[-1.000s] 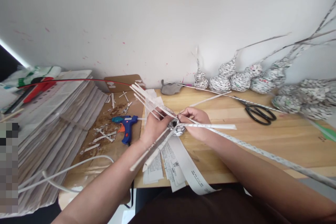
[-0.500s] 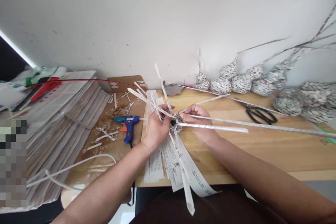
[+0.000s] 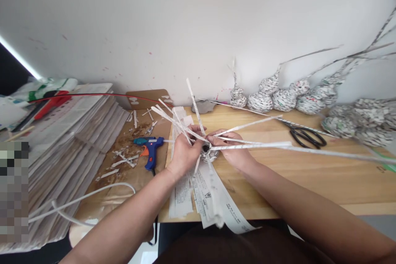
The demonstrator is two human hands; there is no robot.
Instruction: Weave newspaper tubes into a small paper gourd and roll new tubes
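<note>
Between my hands is a small woven newspaper piece (image 3: pixel 210 156) with a dark opening at its top. Rolled paper strips fan out from it on all sides; one upright strip (image 3: pixel 195 105) leans up toward the wall. My left hand (image 3: pixel 187 150) is closed around the left side of the piece, thumb near the opening. On the other side my right hand (image 3: pixel 230 146) pinches a paper strip (image 3: pixel 252 145) close to the rim; long strips pass over it to the right. Its fingertips are partly hidden by the strips.
Printed paper strips (image 3: pixel 227 204) lie beneath the work. To the left are a blue glue gun (image 3: pixel 152 152), paper scraps (image 3: pixel 123 160) and a tall newspaper stack (image 3: pixel 89 132). Black scissors (image 3: pixel 306 136) rest at the right. Several woven gourd shapes (image 3: pixel 261 101) stand along the wall.
The right hand has shifted slightly left and down against the rim. A strip behind it now points further right, and the strip hanging toward me has swung up and blurs.
</note>
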